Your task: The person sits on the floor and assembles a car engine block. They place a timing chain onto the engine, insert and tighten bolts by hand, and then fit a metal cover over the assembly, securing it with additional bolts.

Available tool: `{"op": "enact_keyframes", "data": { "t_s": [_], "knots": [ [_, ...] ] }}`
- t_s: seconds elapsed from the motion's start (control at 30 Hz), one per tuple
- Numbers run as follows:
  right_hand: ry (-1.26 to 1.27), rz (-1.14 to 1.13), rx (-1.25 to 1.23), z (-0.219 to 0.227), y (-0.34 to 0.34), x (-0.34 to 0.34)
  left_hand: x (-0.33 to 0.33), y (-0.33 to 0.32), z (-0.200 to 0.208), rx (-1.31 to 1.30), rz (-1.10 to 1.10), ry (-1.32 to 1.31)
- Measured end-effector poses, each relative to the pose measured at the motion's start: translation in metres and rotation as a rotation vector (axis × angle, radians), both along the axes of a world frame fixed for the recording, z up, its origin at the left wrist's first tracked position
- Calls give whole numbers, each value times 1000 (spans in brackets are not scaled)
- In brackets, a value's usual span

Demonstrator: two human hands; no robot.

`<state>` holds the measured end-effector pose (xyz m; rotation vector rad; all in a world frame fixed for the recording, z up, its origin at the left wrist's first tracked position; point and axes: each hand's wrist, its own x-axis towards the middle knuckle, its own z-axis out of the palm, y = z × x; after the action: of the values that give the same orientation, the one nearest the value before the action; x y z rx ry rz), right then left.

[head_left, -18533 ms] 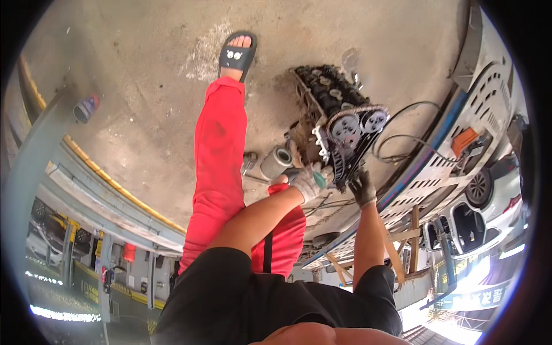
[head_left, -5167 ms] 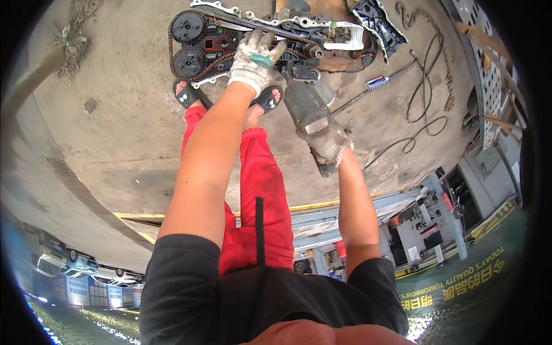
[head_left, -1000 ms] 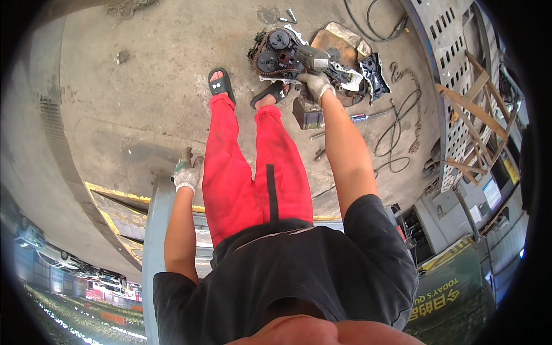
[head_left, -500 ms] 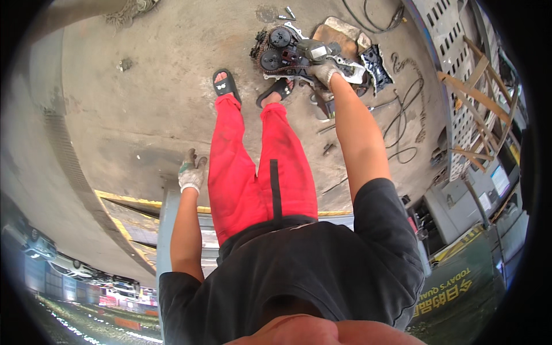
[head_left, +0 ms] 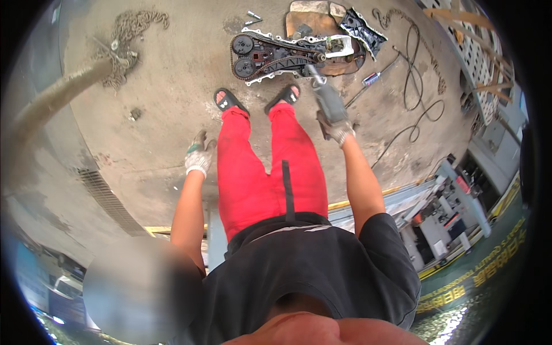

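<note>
In a gloved grip, my right hand [head_left: 338, 126] holds a dark grey cordless impact wrench [head_left: 329, 101], its nose and socket toward the engine. My left hand [head_left: 199, 154], in a knit glove with a green patch, hangs beside my left leg, fingers apart and nothing in it. Ahead of my feet an engine [head_left: 276, 58] lies on the floor with its timing side up. Two round black sprockets [head_left: 244, 56] sit at its left end, and a chain [head_left: 296, 59] runs along it. The wrench's tip is just short of the engine's near edge.
Right of the engine lie a dark metal cover [head_left: 364, 31], a small tube [head_left: 371, 79] and a looping black hose [head_left: 415, 95]. Brown padding [head_left: 310, 20] lies behind it. A pole [head_left: 69, 86] and a heap of chain [head_left: 122, 52] are at left. A perforated metal ramp [head_left: 467, 63] stands right.
My right hand has drawn the impact wrench back from over the engine toward me, and its nose now points away from me. My left hand stays low beside my leg.
</note>
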<state>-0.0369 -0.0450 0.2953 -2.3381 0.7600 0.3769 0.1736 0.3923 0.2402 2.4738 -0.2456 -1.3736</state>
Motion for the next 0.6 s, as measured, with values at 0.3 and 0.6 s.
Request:
{"op": "enact_keyframes", "data": {
  "t_s": [0.3, 0.6],
  "knots": [
    [449, -718, -47, -117, -67, -325, -13, -232, -12, -228, -426, -155],
    [731, -891, 275, -240, -172, -395, -97, -484, -101, -31, -531, -486]
  ]
}}
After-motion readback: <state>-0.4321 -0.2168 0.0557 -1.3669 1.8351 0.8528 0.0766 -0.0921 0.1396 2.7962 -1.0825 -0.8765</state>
